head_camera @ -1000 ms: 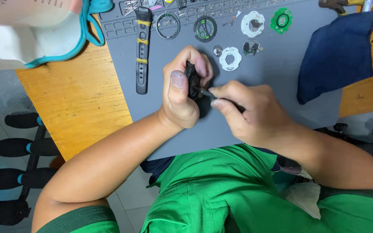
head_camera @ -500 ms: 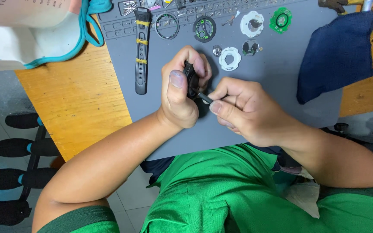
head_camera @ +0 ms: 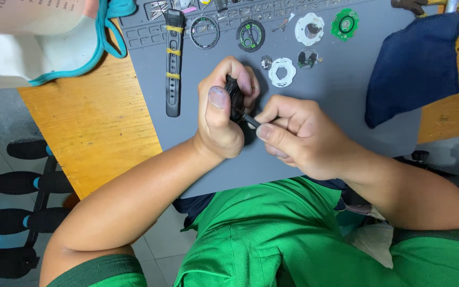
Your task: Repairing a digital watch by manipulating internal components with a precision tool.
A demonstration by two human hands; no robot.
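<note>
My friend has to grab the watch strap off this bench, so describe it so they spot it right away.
Start at the grey work mat on the wooden table. Near the mat's left edge, left of the left hand, lies the black watch strap, running lengthwise away from the person. Unlike the round rings and dials beside it, it is long, narrow and crossed by yellow bands.

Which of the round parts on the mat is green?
The green disc at the far right of the row, beside the blue cloth. The white ring and other parts are white, black or grey.
</note>
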